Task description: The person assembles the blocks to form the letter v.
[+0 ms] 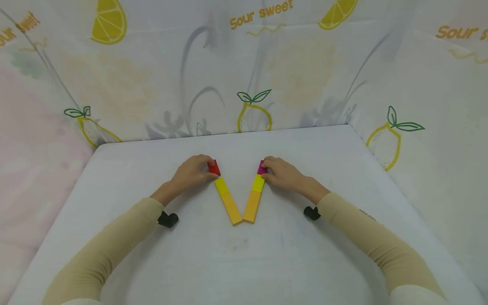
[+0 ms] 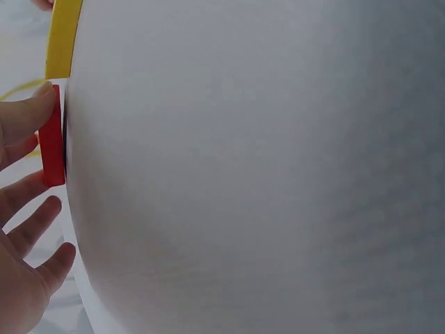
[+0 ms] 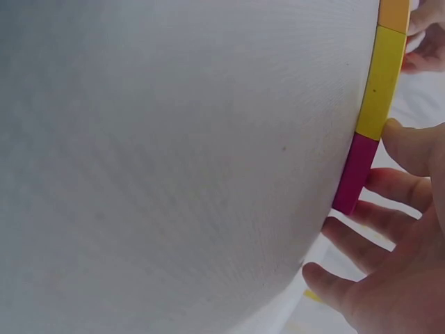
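Two rows of flat blocks form a V on the white table. Its left row has a long orange block (image 1: 231,208), a yellow block (image 1: 221,186) and, at the far end, a red block (image 1: 214,167). My left hand (image 1: 193,171) pinches the red block between thumb and fingers; a small gap parts it from the yellow one in the left wrist view. On the right, another orange block (image 1: 252,206) meets a yellow block (image 3: 381,82) and a magenta block (image 3: 357,174). Thumb and fingers of my right hand (image 1: 283,173) hold the magenta block, which touches the yellow.
The white table (image 1: 244,262) has its back edge against a hanging cloth (image 1: 152,84) printed with lemons and words. Both forearms wear beige sleeves (image 1: 366,237), and a black wrist device (image 1: 167,219) shows below each wrist. The orange blocks meet at the near tip of the V.
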`<state>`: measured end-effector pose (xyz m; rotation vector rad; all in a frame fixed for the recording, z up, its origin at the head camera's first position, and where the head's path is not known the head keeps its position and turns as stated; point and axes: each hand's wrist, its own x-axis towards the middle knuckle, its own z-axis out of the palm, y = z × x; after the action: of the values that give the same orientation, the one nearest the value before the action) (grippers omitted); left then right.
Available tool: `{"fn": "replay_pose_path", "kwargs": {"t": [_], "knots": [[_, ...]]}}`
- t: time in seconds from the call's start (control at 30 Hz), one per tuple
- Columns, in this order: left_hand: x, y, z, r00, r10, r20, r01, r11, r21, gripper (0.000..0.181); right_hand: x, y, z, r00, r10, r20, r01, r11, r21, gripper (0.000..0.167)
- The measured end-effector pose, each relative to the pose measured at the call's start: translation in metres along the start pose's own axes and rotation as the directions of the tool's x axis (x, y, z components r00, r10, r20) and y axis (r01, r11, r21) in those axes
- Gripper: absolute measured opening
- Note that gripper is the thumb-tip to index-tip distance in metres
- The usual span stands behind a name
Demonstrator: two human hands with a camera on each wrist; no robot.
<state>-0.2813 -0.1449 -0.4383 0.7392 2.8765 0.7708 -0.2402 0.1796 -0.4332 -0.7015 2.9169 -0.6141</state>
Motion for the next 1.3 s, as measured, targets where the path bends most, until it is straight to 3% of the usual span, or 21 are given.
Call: {"fn": "replay_pose_path", "kwargs": {"t": [0.43, 1.3], "knots": [[-0.0036, 0.0015, 0.0019, 1.000, 0.015, -0.011, -0.014, 1.000, 0.014, 0.032, -0.0009, -0.0008, -0.0016, 1.000, -0.005, -0.002, 0.005, 1.000, 0.007, 0.035], [-0.0045, -0.0002, 0.0032, 1.000, 0.010, 0.007, -0.010, 1.000, -0.024, 0.021, -0.0009, -0.0013, -0.0008, 1.000, -0.001, 0.002, 0.001, 1.000, 0.017, 0.035]]}}
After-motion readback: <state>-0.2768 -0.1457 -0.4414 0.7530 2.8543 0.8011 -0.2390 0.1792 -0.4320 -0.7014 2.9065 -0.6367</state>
